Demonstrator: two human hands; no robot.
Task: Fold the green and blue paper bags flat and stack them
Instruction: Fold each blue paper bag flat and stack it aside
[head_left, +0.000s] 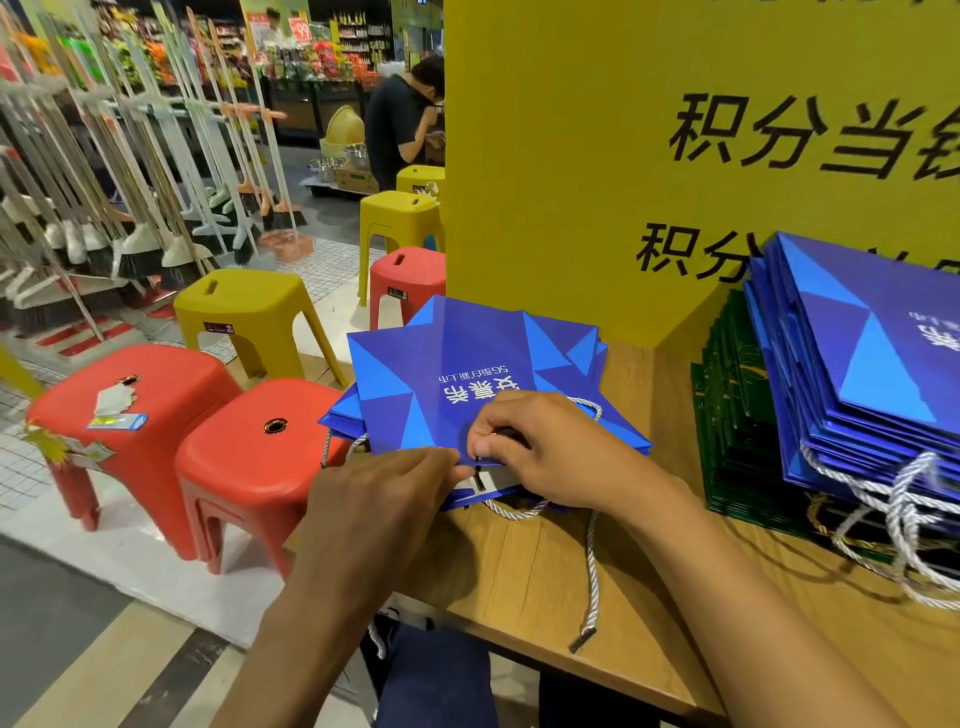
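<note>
A flat blue paper bag (457, 364) with white lettering tops a small pile of blue bags at the table's left corner. My right hand (540, 447) curls over its near edge and pinches the bag by the handle holes. My left hand (379, 499) meets it from the left, fingertips pinching the same near edge. White rope handles (591, 571) trail toward me across the wood. At the right stands a taller stack: blue bags (872, 374) fanned on top of dark green bags (737, 415).
The wooden table (545, 582) ends just left of my hands. A yellow sign board (597, 156) stands behind the bags. Red stools (249, 462) and yellow stools (249, 306) crowd the floor at left. Brooms hang on a rack beyond; a person stands in the aisle.
</note>
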